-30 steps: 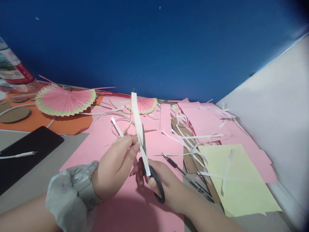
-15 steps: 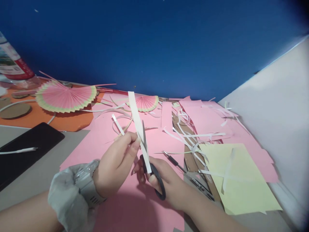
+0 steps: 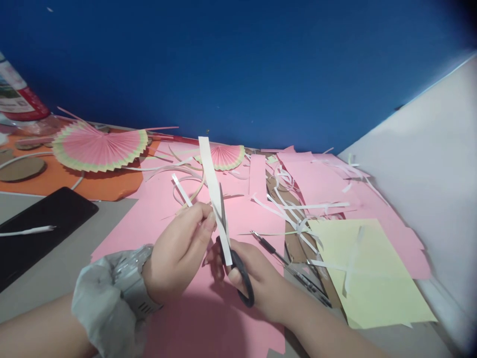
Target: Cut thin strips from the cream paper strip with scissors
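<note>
My left hand (image 3: 181,248) pinches a pale paper strip (image 3: 209,169) between thumb and fingers, the strip standing up and slanting down toward my right hand. Black-handled scissors (image 3: 244,281) are gripped in my right hand (image 3: 257,281); their blades lie along the strip, close to my left fingertips. A narrower white strip (image 3: 182,190) sticks out behind my left hand; whether that hand holds it too, I cannot tell. Beneath both hands spreads a large pink paper sheet (image 3: 126,233).
Pleated pink-and-yellow paper fans (image 3: 100,151) sit at the back left on orange paper (image 3: 122,186). A black phone (image 3: 48,228) lies left. On the right are a pen (image 3: 268,246), loose white strips (image 3: 316,205) and yellow paper (image 3: 383,293). A blue partition (image 3: 238,69) stands behind.
The view has shifted very slightly. Both hands, the scissors and the strip keep nearly the same positions.
</note>
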